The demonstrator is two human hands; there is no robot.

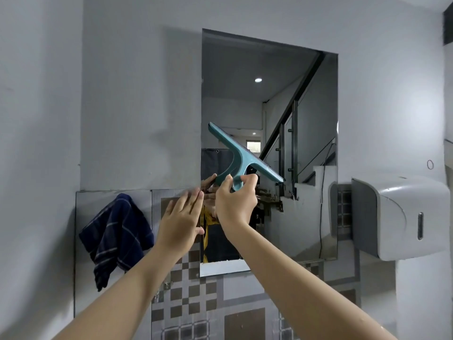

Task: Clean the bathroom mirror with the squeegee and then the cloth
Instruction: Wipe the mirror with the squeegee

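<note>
A mirror hangs on a grey wall. In front of it the right hand holds up a teal squeegee. The thumb and fingers curl round the loop at the end of the handle and pinch it. The long blade of the squeegee is tilted: its left end is high and its right end is low. The blade is over the lower half of the mirror. I cannot tell if the blade touches the glass.

The left hand is just beside the right hand, at the left edge of the mirror. Its fingers are straight and close together, and they hold nothing. They point up at the wall next to the mirror.

A dark blue cloth with thin pale stripes hangs on the wall to the left of the hands, well apart from the squeegee. Nobody touches it.

A white paper dispenser sits on the wall to the right of the mirror. Below the mirror the wall has grey and brown square tiles.
</note>
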